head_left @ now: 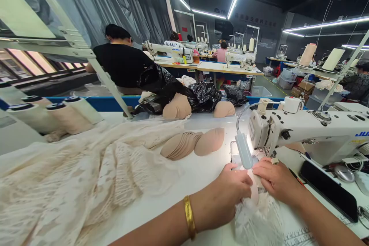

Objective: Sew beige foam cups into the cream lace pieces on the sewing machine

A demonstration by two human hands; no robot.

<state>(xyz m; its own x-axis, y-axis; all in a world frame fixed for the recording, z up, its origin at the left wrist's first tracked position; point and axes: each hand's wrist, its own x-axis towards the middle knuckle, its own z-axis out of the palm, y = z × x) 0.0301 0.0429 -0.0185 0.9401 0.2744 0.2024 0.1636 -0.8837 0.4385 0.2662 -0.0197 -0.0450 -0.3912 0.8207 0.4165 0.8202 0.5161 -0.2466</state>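
Note:
My left hand (229, 190), with a gold bracelet at the wrist, is closed on a beige cup pad (254, 193) in front of the sewing machine (305, 125). White lace fabric (256, 225) hangs from the pad toward me. Across from it, my right hand (276, 180) has its fingers bent together on the lace and pad edge beside the presser foot. A grey lamp (244, 150) shines over the fingertips and partly covers the stitching area. Fanned beige cup pads (182, 146) lie left of the machine.
Cream lace (95, 173) is heaped across the left side, near thread cones (69, 117). More pads (177, 107) and black plastic bags (204, 96) sit at the back edge. A phone (328, 190) lies at right. A person in black (121, 59) sits ahead.

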